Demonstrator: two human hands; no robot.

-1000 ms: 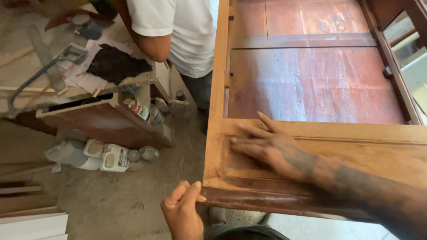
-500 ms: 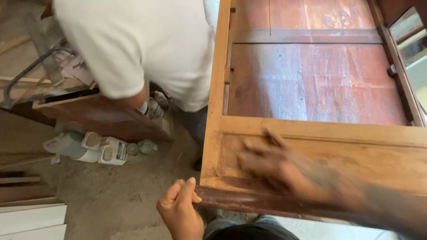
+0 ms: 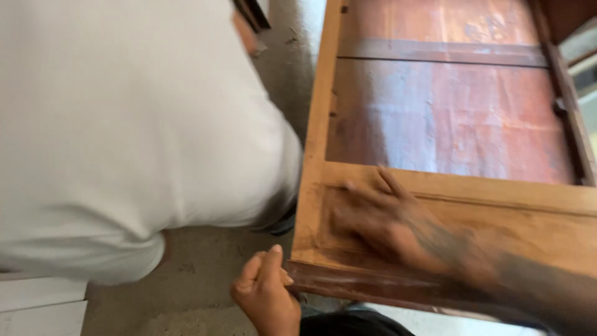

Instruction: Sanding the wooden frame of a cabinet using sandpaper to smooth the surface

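A large wooden door [image 3: 448,118] lies flat, with reddish panels farther away and a lighter sanded panel close to me. My right hand [image 3: 385,218] lies flat on the light panel, fingers spread, blurred by motion. My left hand [image 3: 264,295] grips the door's near lower-left corner, thumb on top of the dark edge. I cannot tell whether anything sits under the right palm.
Another person in a white shirt [image 3: 124,137] bends over at the left, close to the door's left edge. Bare concrete floor [image 3: 193,286] shows below. A white board [image 3: 37,305] sits at the bottom left. A window frame [image 3: 581,56] is at the far right.
The person in white has leaned in and now fills the left of the view. My right hand has slid back and forth over the light panel. The left hand has closed on the corner.
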